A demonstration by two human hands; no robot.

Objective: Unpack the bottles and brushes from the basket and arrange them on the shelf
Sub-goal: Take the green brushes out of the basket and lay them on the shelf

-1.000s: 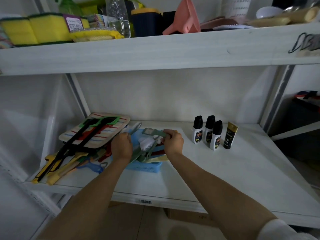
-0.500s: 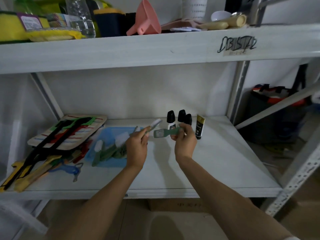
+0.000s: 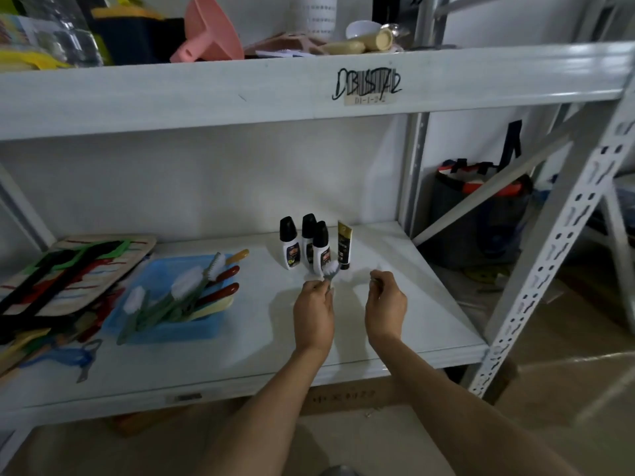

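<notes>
The blue basket [image 3: 192,329] holds several brushes [image 3: 185,286]. Right of it stand three bottles [image 3: 302,245] and one tube [image 3: 344,245]. The left hand [image 3: 314,310] pinches a brush [image 3: 331,269]; the right hand's [image 3: 385,309] curled fingers' contents are unclear.

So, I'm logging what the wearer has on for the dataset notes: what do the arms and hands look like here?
Both forearms are bare; no sleeve shows in this frame. The left hand and right hand wear no gloves, and no watch, ring or bracelet shows. No markings visible.
</notes>
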